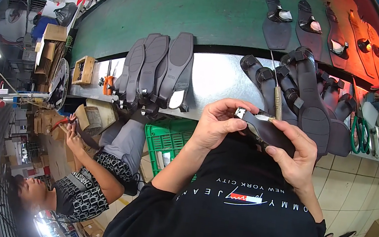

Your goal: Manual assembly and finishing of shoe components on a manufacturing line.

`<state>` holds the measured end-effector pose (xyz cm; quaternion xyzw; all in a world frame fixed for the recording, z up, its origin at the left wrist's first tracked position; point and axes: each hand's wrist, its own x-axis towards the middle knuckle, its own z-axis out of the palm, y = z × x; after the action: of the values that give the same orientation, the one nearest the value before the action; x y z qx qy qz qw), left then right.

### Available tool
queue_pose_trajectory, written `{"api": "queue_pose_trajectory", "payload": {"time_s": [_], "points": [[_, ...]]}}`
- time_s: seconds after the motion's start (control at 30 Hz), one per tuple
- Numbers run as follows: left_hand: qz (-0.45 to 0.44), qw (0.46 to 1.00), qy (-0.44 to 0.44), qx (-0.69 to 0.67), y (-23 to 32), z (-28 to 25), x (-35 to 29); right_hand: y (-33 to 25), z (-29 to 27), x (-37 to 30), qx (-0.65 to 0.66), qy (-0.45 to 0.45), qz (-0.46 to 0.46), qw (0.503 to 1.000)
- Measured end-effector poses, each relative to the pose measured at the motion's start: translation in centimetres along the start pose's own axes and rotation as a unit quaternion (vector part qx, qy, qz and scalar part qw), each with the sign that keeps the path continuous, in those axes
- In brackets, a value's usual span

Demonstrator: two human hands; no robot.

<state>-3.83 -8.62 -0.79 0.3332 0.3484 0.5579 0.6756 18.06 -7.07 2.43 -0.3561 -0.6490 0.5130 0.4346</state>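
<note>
In front of my chest I hold a dark sandal (268, 132) with both hands. My left hand (222, 123) pinches the end with a shiny metal piece (240, 112) between thumb and fingers. My right hand (297, 147) is closed on the sandal's other end, thumb below and forefinger along the upper edge. A tool with a thin metal shaft and a light brown handle (278, 101) points away from me just beyond my right fingers; whether they touch it I cannot tell. Behind it lies a pile of black sandals (316, 105).
More dark soles (154, 59) lie to the left on the metal ledge (212, 78), near orange-handled cutters (108, 84) and a wooden box (83, 70). Green-handled scissors (359, 134) are at right. Sandals line the green belt (205, 10). A green crate (166, 139) and a seated co-worker (87, 177) are left.
</note>
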Motion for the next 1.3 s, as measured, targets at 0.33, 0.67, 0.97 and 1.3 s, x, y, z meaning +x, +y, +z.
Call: {"api": "queue_pose_trajectory", "payload": {"time_s": [0.33, 0.67, 0.97, 1.3], "points": [[-0.001, 1.000, -0.001, -0.006, 0.0, 0.2, 0.1, 0.2, -0.2, 0.0, -0.004, -0.005, 0.002, 1.000], [-0.026, 0.999, 0.001, 0.019, 0.2, -0.3, -0.1, -0.5, -0.2, 0.3, -0.050, -0.022, -0.023, 0.998], [0.072, 0.990, -0.062, 0.100, 0.1, -0.7, 0.0, -0.6, 0.0, 0.4, -0.093, -0.033, -0.046, 0.994], [0.130, 0.972, -0.037, 0.190, -0.7, -1.4, -0.6, -1.1, -0.2, 0.5, -0.213, -0.097, -0.012, 0.972]]}}
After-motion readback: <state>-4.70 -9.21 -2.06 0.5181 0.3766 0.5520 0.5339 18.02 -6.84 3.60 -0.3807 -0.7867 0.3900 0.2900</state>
